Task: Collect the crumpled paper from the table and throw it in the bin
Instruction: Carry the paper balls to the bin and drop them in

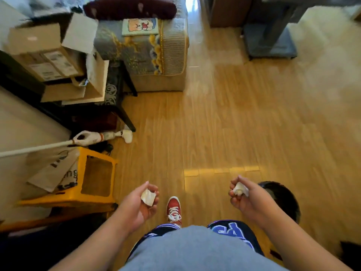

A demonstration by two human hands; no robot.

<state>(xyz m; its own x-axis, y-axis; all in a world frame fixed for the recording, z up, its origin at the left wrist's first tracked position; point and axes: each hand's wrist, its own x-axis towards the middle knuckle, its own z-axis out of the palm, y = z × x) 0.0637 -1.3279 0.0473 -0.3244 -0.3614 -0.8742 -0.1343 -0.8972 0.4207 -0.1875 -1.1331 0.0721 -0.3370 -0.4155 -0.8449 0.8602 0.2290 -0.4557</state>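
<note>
Two bits of crumpled paper, one per hand, both held up over the light brown wooden plank floor (234,124). The left hand (143,204) is palm-up, fingers and thumb curled round a flattish wad of crumpled white paper (148,197), so that's a proper grip. The right hand (248,200) is clenched round a tighter ball of crumpled white paper (240,189), which pokes out between thumb and fingers.

Between the two hands, lower down, a red lace-up sneaker (173,210) is planted on the floor. Just behind the right wrist there's a dark round object (281,198) towards the floor's bottom right corner. It's half hidden by the arm, so I can't tell what it is tbh.

Along the left edge of the floor there's a yellow plastic stool (95,173) with a printed paper bag (54,173) right up against it. A white stick vacuum (88,138) is just past that, with stacked brown cardboard boxes (45,53) further up. A patterned grey-and-gold upholstered seat (152,55) stands at the top, beside the boxes.
</note>
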